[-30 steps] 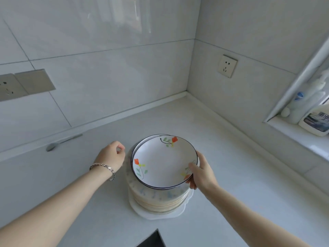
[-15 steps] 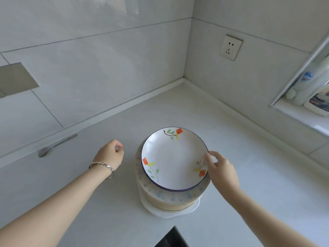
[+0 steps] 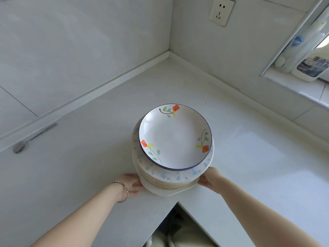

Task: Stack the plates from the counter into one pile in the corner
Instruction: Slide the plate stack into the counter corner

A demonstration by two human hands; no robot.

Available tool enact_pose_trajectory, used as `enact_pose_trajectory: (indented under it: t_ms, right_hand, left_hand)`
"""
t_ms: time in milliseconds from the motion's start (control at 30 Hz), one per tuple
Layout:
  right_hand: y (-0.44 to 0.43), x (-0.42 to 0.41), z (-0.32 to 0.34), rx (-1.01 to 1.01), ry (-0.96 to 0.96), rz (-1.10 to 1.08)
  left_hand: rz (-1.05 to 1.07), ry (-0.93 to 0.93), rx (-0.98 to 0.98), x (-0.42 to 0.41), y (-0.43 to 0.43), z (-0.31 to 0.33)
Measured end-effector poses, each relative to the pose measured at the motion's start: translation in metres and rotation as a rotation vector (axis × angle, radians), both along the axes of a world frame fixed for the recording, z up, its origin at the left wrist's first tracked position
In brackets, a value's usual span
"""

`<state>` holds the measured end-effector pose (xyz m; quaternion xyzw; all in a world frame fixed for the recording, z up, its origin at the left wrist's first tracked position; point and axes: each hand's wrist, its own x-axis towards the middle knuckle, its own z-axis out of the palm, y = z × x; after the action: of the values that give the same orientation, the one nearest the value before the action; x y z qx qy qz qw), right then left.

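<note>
A pile of several plates [image 3: 170, 177] stands on the white counter [image 3: 85, 157] near its inner front edge. The top plate [image 3: 175, 138] is white with a thin blue rim and orange flowers. Under it lie pale plates speckled with blue, and a white angular plate forms the base. My left hand [image 3: 131, 183], with a bracelet on the wrist, grips the bottom of the pile at its left side. My right hand [image 3: 208, 178] grips the bottom at the right side. The fingers of both hands are partly hidden under the pile.
The counter corner [image 3: 169, 54] where two tiled walls meet lies beyond the pile. A metal spoon [image 3: 33, 138] rests by the left wall. A wall socket [image 3: 221, 11] sits high on the right wall. Bottles [image 3: 309, 65] stand on a ledge at right.
Both hands dropped from beside the top plate to the bottom of the pile and took hold of it. The view shifted down and toward the corner.
</note>
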<state>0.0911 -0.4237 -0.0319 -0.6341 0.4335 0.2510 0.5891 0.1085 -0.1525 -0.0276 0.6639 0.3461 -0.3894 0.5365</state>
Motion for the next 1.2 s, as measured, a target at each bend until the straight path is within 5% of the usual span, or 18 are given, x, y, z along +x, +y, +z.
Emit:
enact_pose_trajectory:
  t_ms: [133, 333, 667, 1200]
  right_hand:
    - [0.0, -0.002, -0.002, 0.07, -0.048, -0.071]
    - [0.003, -0.001, -0.008, 0.081, -0.088, -0.156]
    - [-0.016, 0.061, -0.006, 0.049, -0.143, -0.108]
    - [-0.061, 0.282, -0.015, -0.024, -0.219, -0.118]
  left_hand:
    - [0.26, -0.023, -0.165, -0.006, -0.012, -0.014]
    - [0.385, -0.053, -0.163, -0.007, -0.02, -0.017]
    - [0.412, -0.051, -0.167, 0.045, -0.041, -0.016]
    - [0.426, -0.107, -0.255, 0.246, -0.09, -0.017]
